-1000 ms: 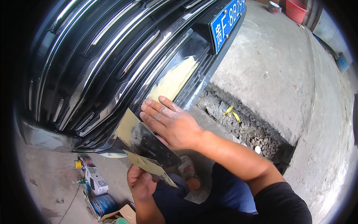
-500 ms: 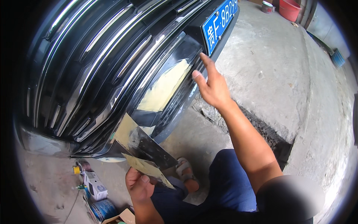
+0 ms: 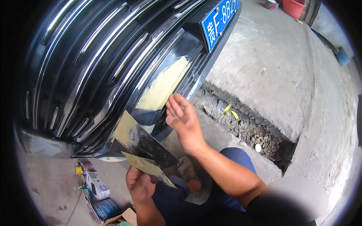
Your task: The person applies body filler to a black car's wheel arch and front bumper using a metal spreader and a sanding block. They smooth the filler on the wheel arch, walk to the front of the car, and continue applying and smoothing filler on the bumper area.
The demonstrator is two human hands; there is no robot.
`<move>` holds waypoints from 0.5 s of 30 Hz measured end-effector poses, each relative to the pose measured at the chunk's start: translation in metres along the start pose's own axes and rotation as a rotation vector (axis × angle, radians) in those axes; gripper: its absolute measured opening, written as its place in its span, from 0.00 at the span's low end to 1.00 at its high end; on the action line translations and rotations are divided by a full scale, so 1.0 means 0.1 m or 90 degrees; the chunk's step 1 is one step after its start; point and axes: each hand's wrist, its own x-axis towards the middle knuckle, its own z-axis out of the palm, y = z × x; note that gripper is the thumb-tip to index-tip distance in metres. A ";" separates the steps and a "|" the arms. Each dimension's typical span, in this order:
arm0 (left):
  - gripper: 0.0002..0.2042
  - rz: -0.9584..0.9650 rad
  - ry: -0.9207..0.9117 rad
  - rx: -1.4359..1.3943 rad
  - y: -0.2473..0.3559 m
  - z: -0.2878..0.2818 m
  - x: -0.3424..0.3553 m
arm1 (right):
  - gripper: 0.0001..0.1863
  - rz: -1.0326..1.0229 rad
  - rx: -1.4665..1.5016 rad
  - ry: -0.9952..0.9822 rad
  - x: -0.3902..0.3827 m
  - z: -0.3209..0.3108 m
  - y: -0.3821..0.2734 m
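Note:
In front of me is a car's black bumper (image 3: pixel 149 119) with a pale yellow patch of putty (image 3: pixel 160 86) spread over one panel. My right hand (image 3: pixel 184 122) is at the lower right edge of that patch, fingers stretched out and holding nothing; whether the fingertips touch the surface I cannot tell. Low and to the left, my left hand (image 3: pixel 140 184) pinches a thin putty spreader (image 3: pixel 149 167) smeared with yellow putty. Just beyond it is a larger dark flat plate (image 3: pixel 151 143), also putty-coated at its far end; how it is held is hidden.
Chrome-trimmed grille slats (image 3: pixel 102 56) fill the upper left, and a blue number plate (image 3: pixel 218 24) sits at the top. A rubble-filled trench (image 3: pixel 260 135) cuts the concrete at right. A white box (image 3: pixel 97 186) and a blue can (image 3: pixel 105 209) stand lower left. A red bucket (image 3: pixel 293 8) is far right.
My right hand has come down and left, from beside the number plate to the lower edge of the putty patch. My left hand and its spreader have barely moved.

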 end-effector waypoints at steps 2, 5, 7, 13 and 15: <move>0.27 0.005 -0.011 -0.001 0.00 -0.01 0.02 | 0.39 0.047 0.062 0.013 -0.09 0.03 0.02; 0.27 0.012 -0.025 -0.004 0.00 -0.02 0.00 | 0.37 0.079 0.056 0.003 -0.18 0.04 0.04; 0.27 0.021 -0.028 -0.005 0.01 -0.03 -0.01 | 0.35 0.071 0.054 0.014 -0.19 0.02 0.03; 0.26 0.017 -0.011 -0.016 0.02 -0.02 -0.06 | 0.34 0.042 -0.009 0.033 0.06 -0.05 -0.14; 0.25 -0.002 -0.013 -0.025 0.01 -0.02 -0.07 | 0.35 0.074 -0.053 0.009 -0.05 -0.01 -0.11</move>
